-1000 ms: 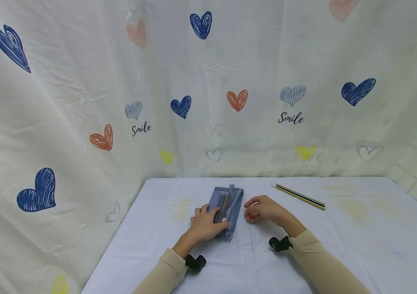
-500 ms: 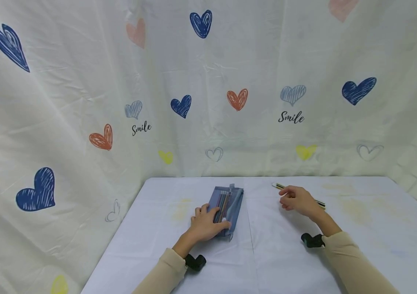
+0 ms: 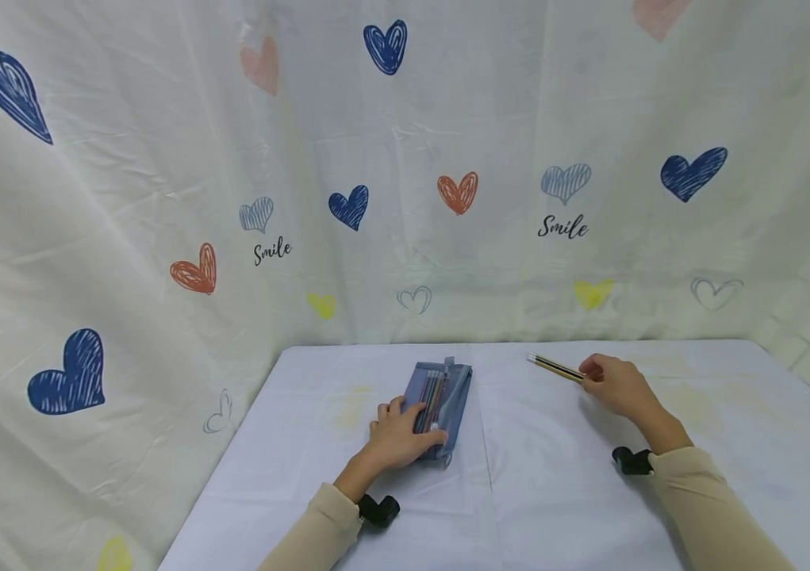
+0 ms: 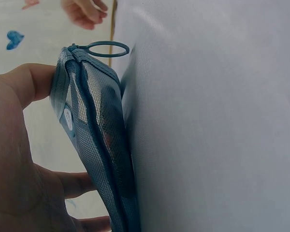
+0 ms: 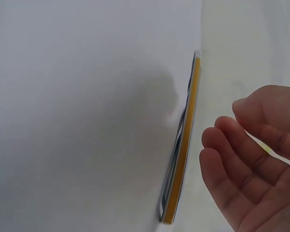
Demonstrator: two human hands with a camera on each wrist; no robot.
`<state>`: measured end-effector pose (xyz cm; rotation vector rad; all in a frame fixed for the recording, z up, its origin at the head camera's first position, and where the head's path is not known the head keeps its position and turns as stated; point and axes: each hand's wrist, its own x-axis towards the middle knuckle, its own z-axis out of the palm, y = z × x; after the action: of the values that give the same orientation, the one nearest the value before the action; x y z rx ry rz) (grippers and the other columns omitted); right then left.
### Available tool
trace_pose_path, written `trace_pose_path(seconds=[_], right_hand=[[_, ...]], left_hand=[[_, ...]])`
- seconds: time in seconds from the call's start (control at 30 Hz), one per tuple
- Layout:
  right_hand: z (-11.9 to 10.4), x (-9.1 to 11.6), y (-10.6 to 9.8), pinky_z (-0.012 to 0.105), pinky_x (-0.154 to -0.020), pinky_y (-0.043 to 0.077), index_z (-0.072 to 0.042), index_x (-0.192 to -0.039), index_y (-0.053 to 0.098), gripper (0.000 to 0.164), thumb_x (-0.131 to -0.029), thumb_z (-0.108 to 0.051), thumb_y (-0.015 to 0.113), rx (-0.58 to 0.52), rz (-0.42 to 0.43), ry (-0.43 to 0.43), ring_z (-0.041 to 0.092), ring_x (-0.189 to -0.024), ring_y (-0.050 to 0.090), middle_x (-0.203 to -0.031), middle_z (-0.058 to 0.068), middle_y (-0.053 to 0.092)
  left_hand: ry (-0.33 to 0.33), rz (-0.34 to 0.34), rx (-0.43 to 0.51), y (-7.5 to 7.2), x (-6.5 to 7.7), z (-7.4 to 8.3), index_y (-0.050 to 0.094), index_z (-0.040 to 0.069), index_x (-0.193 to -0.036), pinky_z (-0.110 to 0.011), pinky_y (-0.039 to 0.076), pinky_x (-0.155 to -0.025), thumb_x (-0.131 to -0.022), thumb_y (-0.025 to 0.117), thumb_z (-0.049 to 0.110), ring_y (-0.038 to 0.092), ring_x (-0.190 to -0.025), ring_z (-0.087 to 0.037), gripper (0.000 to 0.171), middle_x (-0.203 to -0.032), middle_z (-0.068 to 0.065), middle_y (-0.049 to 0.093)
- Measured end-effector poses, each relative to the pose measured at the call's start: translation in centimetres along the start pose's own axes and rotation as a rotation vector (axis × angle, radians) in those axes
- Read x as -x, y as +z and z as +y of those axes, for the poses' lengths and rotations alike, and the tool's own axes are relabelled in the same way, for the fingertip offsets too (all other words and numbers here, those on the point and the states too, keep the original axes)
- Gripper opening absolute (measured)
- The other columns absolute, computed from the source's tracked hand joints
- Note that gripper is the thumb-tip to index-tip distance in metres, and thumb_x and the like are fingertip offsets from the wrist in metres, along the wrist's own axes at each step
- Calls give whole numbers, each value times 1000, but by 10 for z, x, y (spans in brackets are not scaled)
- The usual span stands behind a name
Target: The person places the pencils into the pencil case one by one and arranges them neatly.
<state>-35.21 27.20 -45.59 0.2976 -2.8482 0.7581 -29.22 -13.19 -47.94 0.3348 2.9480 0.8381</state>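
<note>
A blue mesh zip pencil case (image 3: 456, 408) lies on the table left of centre in the head view, with several pencils visible inside. My left hand (image 3: 396, 436) rests on its near left part, fingers spread. In the left wrist view, the thumb (image 4: 36, 82) touches the case's end beside the zip with its oval pull (image 4: 108, 43). Black-and-yellow striped pencils (image 3: 554, 368) lie side by side at the back right. Over their right part is my right hand (image 3: 619, 388). The right wrist view shows its bent fingers (image 5: 237, 169) apart from the pencils (image 5: 184, 140).
A white cloth covers the table (image 3: 440, 523). Behind it hangs a pale curtain (image 3: 490, 103) printed with hearts. A black wrist camera (image 3: 379, 511) sits on the left wrist, and another wrist camera (image 3: 631, 461) on the right.
My right hand has moved right from beside the pencil case to above the striped pencils. The left hand and the case have stayed in place.
</note>
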Motion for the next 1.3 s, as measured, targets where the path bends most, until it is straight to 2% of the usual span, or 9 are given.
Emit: trace_pose_path(seconds=[0.27, 0.53, 0.7, 0.9, 1.3], right_hand=[[14, -3, -1, 50, -79, 52, 5, -107, 68, 22, -89, -6, 65, 55, -44, 3, 33, -91, 65, -97, 18, 71], [17, -2, -1, 49, -79, 52, 5, -107, 68, 21, -88, -3, 65, 73, -83, -3, 30, -89, 64, -95, 15, 70], [14, -1, -1, 48, -79, 52, 4, -105, 69, 19, -87, -1, 66, 71, -125, -27, 29, -88, 65, -95, 15, 70], [7, 1, -2, 36, -68, 45, -1, -105, 69, 20, -85, 0, 64, 54, -187, -48, 21, -78, 57, -86, 8, 65], [-5, 2, -1, 34, -61, 45, -1, -111, 65, 27, -85, 3, 63, 58, -292, 2, 20, -71, 56, -86, 9, 65]], left_hand=[[-1, -1, 2, 0, -1, 0, 51, 16, -150, -61, 35, -97, -88, 62, 66, 35, -137, -41, 81, -160, -22, 33], [1, 2, 4, 1, -2, -1, 51, 16, -150, -60, 35, -97, -88, 62, 67, 34, -138, -41, 81, -160, -21, 33], [2, 0, 9, 1, -1, 0, 52, 16, -150, -61, 35, -96, -88, 63, 66, 35, -136, -41, 81, -159, -22, 34], [-1, 1, 20, 0, 0, -1, 51, 15, -150, -61, 34, -97, -88, 63, 65, 34, -137, -42, 80, -160, -22, 33], [-1, -1, 15, 2, -2, -2, 51, 17, -150, -61, 34, -97, -88, 62, 67, 34, -137, -41, 81, -160, -21, 33]])
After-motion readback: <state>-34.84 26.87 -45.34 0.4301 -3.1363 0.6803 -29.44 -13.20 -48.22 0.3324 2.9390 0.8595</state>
